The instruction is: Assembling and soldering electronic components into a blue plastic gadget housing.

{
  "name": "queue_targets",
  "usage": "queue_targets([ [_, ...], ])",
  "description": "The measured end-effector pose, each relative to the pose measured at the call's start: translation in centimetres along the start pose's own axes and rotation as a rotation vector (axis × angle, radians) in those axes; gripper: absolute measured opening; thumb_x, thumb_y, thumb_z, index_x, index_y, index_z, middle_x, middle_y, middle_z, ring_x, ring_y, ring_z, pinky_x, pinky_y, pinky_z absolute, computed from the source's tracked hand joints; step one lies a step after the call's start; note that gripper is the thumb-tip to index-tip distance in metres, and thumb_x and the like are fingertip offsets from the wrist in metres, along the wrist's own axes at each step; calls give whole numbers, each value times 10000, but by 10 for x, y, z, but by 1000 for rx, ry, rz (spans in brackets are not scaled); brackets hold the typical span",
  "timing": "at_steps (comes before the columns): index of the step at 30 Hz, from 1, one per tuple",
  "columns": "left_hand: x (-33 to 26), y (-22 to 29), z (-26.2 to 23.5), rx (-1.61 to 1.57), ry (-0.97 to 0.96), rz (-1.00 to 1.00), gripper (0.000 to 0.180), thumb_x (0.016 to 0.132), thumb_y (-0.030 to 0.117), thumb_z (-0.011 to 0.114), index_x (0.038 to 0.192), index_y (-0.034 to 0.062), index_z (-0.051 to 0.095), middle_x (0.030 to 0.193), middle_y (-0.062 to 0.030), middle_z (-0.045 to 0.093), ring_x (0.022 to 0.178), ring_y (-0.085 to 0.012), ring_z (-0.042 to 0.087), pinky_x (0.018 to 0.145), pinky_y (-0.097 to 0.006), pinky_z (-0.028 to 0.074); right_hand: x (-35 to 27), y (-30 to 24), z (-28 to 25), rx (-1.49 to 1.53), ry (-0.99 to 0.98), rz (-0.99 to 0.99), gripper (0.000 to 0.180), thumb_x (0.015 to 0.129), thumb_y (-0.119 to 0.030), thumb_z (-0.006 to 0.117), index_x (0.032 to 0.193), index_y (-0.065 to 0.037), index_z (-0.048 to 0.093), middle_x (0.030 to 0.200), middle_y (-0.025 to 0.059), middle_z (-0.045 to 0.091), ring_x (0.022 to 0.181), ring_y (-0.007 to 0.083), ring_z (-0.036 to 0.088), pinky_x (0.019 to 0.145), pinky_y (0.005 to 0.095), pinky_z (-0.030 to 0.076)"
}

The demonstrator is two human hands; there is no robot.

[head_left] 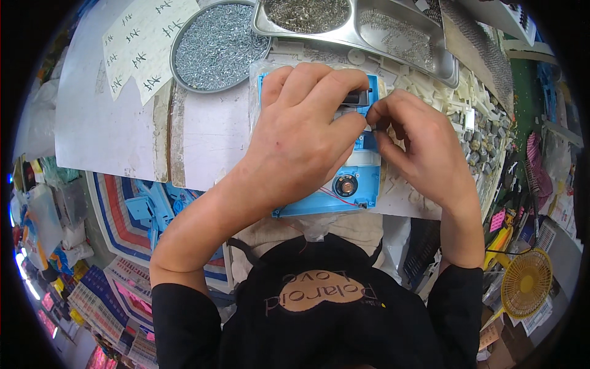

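Observation:
A light-blue plastic housing (310, 204) lies on the table in front of me. A small round speaker (345, 186) with thin red wires sits in its near part. My left hand (292, 135) covers most of the housing, its fingers curled over the far part and gripping it. Beside those fingers a black part (355, 98) shows in the housing. At the housing's right edge my right hand (424, 141) is closed in a pinch, its fingertips close to my left thumb. Whatever sits between them is too small and hidden to name.
Beyond the housing stand a round pan (176, 58) of small screws and a divided metal tray (362, 40) of small metal parts. White plastic pieces (424, 92) and grey parts (482, 147) heap to the right. Blue pieces (161, 206) fill a striped bag lower left. A yellow fan (527, 283) stands lower right.

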State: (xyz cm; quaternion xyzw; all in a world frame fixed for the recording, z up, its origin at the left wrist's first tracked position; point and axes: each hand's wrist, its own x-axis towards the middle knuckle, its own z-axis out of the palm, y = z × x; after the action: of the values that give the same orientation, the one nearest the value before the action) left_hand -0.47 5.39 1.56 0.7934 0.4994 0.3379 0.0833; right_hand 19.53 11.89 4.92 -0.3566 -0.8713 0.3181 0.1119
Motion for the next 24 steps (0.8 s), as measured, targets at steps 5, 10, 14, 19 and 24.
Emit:
queue_targets([
  [5,0,1,0,11,0,-19,168,709,114,755,872,117,711,1218,-60,615,1090,-281,547,948,-441,360,11,3,-9,66,-130,25,159,772,-31,650,921,-8,600,889,156,610,809,332,638,720,424,500],
  [10,0,1,-1,3,-10,-32,171,709,115,755,875,120,714,1218,-54,616,1088,-275,547,954,-435,357,9,0,-11,121,-124,68,154,766,-19,644,911,-1,596,884,159,610,822,342,633,727,424,499],
  [14,-1,0,1,5,-3,-33,174,707,113,755,877,119,715,1213,-49,617,1085,-274,548,952,-434,358,6,0,-4,0,-43,-16,167,766,-8,643,925,-5,592,882,152,602,820,346,615,728,428,494],
  [19,-2,0,1,2,13,-37,180,697,113,759,872,117,717,1207,-48,617,1080,-275,550,947,-433,360,7,-4,-4,38,-15,-57,214,744,30,648,942,-18,580,885,142,601,838,343,605,742,425,489],
  [24,-4,-1,3,-14,36,-43,180,686,113,763,861,110,718,1204,-55,618,1082,-278,548,939,-436,362,4,-10,2,46,26,14,310,723,60,657,1004,-24,557,901,145,609,863,348,602,749,428,488],
])
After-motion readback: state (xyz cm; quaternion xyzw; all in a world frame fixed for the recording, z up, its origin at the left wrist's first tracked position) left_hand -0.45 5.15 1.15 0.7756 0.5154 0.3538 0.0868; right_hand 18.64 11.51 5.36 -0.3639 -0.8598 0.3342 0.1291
